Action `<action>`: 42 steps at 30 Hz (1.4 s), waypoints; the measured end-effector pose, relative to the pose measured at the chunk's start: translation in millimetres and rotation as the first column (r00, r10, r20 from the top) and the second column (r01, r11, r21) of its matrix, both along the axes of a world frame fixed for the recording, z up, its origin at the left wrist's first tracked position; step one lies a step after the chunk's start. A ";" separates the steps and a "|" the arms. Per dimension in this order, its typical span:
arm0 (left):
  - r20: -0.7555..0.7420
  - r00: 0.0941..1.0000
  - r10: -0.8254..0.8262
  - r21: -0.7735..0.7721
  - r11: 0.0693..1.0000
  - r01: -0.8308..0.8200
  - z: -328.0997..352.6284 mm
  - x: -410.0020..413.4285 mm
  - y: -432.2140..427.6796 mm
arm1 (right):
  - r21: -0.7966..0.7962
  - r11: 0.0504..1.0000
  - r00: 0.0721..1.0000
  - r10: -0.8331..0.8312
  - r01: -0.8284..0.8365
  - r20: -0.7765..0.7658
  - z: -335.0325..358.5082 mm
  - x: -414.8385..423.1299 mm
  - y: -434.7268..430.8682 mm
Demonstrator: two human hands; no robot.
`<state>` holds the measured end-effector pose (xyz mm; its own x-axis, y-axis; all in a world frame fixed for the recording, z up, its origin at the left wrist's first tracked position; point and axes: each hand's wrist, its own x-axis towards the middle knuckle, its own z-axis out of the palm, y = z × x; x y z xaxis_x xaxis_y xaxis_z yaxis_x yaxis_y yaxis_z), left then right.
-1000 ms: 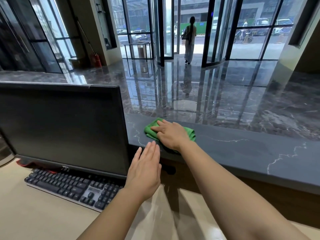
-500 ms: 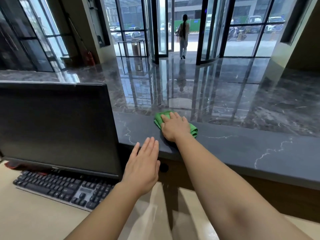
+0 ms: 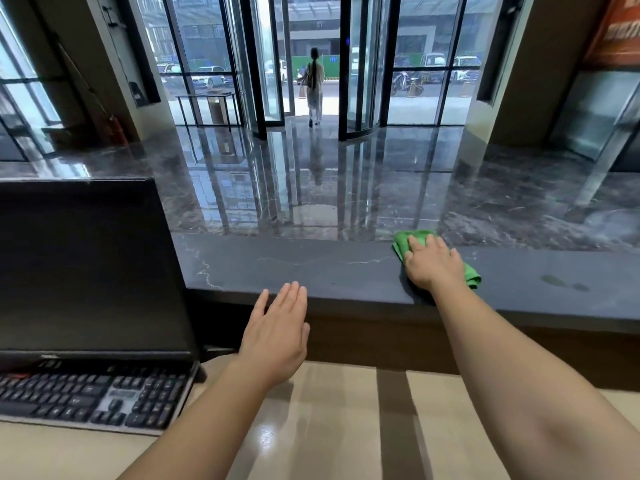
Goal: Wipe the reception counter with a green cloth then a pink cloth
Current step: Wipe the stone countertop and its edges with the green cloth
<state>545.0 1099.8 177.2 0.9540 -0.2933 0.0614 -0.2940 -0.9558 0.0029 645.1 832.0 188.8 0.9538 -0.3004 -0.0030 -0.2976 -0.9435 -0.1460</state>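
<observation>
A crumpled green cloth [image 3: 471, 276] lies on the dark marble reception counter [image 3: 311, 268], toward its far edge right of centre. My right hand [image 3: 431, 263] presses flat on top of the cloth and covers most of it. My left hand [image 3: 277, 332] hovers flat over the beige desk, fingers straight and together, fingertips near the counter's front edge, holding nothing. No pink cloth is in view.
A black monitor [image 3: 86, 268] stands on the lower beige desk [image 3: 329, 427] at the left, with a dark keyboard [image 3: 93, 398] below it. A faint smudge [image 3: 554, 280] marks the counter at the right. Beyond lies a glossy lobby floor; a person [image 3: 314, 84] stands at the glass doors.
My right hand has slid the green cloth rightward along the counter, away from the monitor. My left hand has kept its flat pose above the desk.
</observation>
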 end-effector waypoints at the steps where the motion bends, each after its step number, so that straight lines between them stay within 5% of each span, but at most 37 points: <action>1: -0.008 1.000 -0.003 0.003 1.000 0.003 0.4 -1.3 -1.4 | 0.005 1.000 1.000 -0.025 0.025 0.002 0.7 -3.0 6.4; 8: -0.024 0.999 0.047 0.017 0.999 -0.046 0.2 -10.5 15.1 | 0.056 0.992 0.991 -0.117 0.113 0.072 -2.1 -23.0 111.1; 13: -0.033 0.995 0.090 0.018 0.996 -0.090 -1.0 -18.2 28.2 | -0.016 0.972 0.962 0.232 -0.233 0.140 -10.3 -38.3 184.7; 19: -0.039 0.997 0.065 0.021 0.998 -0.064 4.0 -16.3 6.2 | -0.045 0.863 0.859 0.505 -0.503 0.083 -10.1 -32.5 134.7; 34: -0.085 0.988 -0.132 0.004 0.991 0.132 12.1 -9.2 -87.9 | -0.052 0.998 0.999 0.047 -0.046 0.008 -3.7 -57.1 -97.0; 42: -0.087 0.982 -0.166 0.018 0.986 0.168 14.0 -4.6 -85.7 | -0.031 0.986 0.987 -0.163 0.163 0.012 -2.8 -25.1 -79.1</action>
<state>540.4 1014.1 191.2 0.8931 -0.4492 -0.0266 -0.4490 -0.8935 0.0116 620.0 752.9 185.9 0.8920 -0.4517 0.0179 -0.4466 -0.8866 -0.1203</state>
